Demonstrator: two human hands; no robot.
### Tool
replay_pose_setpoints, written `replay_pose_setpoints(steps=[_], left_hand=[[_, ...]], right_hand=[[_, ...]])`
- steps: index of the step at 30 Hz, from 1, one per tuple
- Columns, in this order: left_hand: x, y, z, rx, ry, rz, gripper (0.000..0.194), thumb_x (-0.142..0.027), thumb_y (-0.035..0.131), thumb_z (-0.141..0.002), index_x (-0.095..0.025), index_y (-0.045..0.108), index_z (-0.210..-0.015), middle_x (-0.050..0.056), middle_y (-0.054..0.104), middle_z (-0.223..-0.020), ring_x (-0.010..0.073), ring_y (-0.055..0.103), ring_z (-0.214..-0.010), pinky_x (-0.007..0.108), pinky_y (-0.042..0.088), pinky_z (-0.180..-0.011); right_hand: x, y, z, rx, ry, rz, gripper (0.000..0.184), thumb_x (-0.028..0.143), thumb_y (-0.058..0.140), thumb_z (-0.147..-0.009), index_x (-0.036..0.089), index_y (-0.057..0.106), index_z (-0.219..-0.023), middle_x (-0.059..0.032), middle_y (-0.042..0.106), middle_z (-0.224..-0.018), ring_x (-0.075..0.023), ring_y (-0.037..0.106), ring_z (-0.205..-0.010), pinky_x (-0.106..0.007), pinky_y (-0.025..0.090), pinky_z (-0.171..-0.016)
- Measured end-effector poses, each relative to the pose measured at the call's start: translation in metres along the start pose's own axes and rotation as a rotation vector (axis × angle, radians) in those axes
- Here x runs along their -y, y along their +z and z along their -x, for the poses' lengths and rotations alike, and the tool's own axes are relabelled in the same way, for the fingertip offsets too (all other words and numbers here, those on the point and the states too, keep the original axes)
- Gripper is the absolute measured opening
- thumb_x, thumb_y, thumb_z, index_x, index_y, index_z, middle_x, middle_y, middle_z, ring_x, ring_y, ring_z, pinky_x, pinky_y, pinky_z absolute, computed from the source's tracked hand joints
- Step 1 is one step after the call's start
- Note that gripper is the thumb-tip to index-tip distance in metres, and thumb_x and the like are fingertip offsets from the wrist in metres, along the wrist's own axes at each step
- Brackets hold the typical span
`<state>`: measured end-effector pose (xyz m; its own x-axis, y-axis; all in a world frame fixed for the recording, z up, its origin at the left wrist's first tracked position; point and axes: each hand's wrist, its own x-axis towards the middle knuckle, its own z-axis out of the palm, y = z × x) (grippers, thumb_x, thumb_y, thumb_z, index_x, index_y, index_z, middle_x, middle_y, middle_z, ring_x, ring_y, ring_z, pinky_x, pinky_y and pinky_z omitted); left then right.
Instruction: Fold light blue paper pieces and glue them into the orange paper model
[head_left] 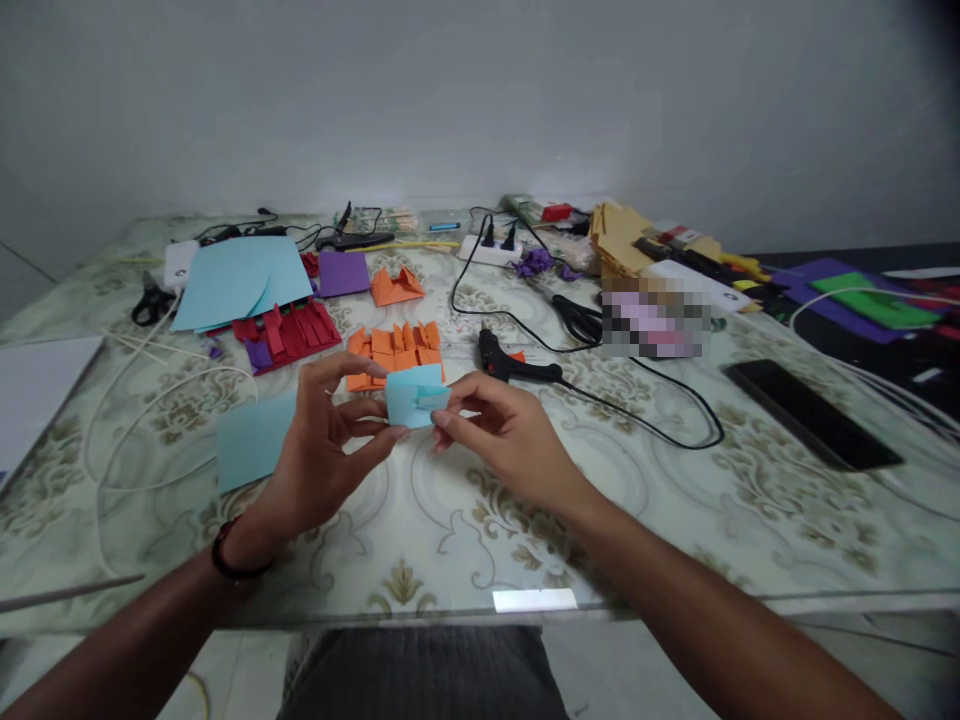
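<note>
A small piece of folded light-blue paper is held up above the table between both hands. My left hand grips its left side, thumb at the bottom edge and index finger at the top. At the right side, my right hand pinches a folded flap with thumb and fingers. Just behind the paper sit folded orange paper pieces, partly covered by it. A flat blue sheet lies beside my left hand, partly hidden by it. Beyond my right hand rests a black glue gun.
Blue sheets overlap folded red paper pieces at the left. A purple square and an orange folded piece lie farther back. Scissors, a power strip and trailing cords are behind; a phone lies right.
</note>
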<state>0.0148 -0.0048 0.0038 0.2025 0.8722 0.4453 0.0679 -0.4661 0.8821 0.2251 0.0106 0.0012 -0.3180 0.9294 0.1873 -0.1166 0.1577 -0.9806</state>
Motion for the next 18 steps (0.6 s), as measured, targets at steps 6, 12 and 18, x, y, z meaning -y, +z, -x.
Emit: replay_pose_setpoints(steps=[6,12,18], left_hand=[[0.001,-0.004,-0.001,0.046,0.052,-0.074,0.042,-0.007,0.076,-0.086,-0.028,0.064,-0.120,0.001,0.047,-0.128,0.0060,0.070,-0.085,0.024,0.067,-0.081],[-0.003,-0.008,-0.001,0.068,0.036,-0.169,0.027,-0.012,0.075,-0.088,-0.027,0.075,-0.111,0.006,0.051,-0.133,0.0137,0.070,-0.099,0.029,0.068,-0.086],[-0.007,-0.010,-0.003,0.085,0.008,-0.169,0.018,-0.013,0.074,-0.088,-0.026,0.082,-0.098,0.007,0.072,-0.109,0.0191,0.073,-0.097,0.029,0.064,-0.079]], right_hand=[[-0.002,-0.002,-0.002,0.032,-0.016,-0.106,0.019,0.033,0.083,-0.083,0.021,0.075,-0.097,0.0016,0.070,-0.079,-0.0102,0.067,-0.060,-0.025,0.060,-0.063],[0.001,-0.006,-0.002,0.065,-0.003,-0.049,0.011,0.027,0.078,-0.085,0.022,0.083,-0.093,-0.0016,0.070,-0.088,-0.0107,0.068,-0.063,-0.028,0.061,-0.066],[0.001,-0.008,-0.001,0.082,-0.048,-0.050,0.019,0.016,0.075,-0.083,0.028,0.085,-0.092,-0.0005,0.068,-0.085,-0.0119,0.071,-0.069,-0.026,0.062,-0.067]])
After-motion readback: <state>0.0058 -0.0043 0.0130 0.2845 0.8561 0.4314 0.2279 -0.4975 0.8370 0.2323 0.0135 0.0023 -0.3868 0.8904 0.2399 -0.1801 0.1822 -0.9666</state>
